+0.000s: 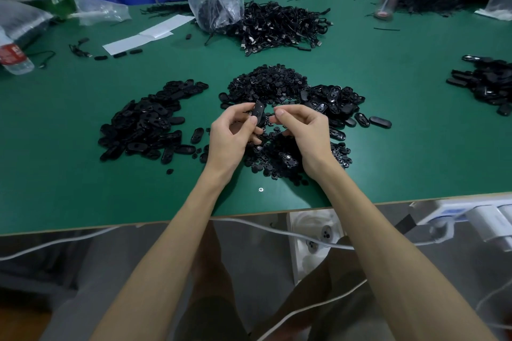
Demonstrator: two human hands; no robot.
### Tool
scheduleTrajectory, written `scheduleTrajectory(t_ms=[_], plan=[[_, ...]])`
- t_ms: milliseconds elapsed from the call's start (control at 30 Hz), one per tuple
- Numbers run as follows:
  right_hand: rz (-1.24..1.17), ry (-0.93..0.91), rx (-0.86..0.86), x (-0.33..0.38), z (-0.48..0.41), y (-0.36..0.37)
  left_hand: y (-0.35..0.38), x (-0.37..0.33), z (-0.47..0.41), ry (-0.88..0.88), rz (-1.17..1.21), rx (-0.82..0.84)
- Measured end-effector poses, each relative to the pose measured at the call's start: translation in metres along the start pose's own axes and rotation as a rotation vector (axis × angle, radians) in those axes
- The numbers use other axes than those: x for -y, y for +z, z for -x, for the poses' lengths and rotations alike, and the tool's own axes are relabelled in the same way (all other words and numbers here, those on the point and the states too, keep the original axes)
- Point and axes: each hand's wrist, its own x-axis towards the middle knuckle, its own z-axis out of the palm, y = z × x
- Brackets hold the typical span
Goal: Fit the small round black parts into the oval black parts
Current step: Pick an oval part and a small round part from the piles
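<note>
Left hand (232, 133) grips one oval black part (258, 114) nearly upright between thumb and curled fingers, at centre frame just above the desk (83, 188). Right hand (302, 130) sits just beside it, fingers curled, thumb tip against forefinger; whether a round piece is pinched there cannot be told. Judgement: the step in hand is seating a round piece in the oval's recess. It calls for the oval held steady with its opening facing the right hand, and the piece presented square and pressed evenly until flush. The small round black parts (268, 81) lie heaped at centre, behind and beneath the hands: flat discs, a few nearer ones showing a pale centre. The heap of oval black parts (144, 122) at centre left, with another at centre right, is glossy moulded plastic with rounded ends. Desk surface is matte green.
</note>
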Motion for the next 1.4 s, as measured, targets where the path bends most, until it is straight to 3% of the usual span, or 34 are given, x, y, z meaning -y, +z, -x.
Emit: scheduleTrajectory(t_ms=[500, 1000, 1400], plan=[[0.024, 0.014, 0.008, -0.0019, -0.0008, 0.0005, 0.0009, -0.0008, 0.0012, -0.008, -0.084, -0.021], [-0.032, 0.012, 0.145, -0.0009, -0.0010, -0.0017, -0.0002, -0.0029, 0.0013, 0.057, -0.082, -0.034], [0.042, -0.004, 0.109, -0.0052, -0.0028, -0.0017, -0.0001, 0.0050, -0.0007, -0.024, -0.002, -0.152]])
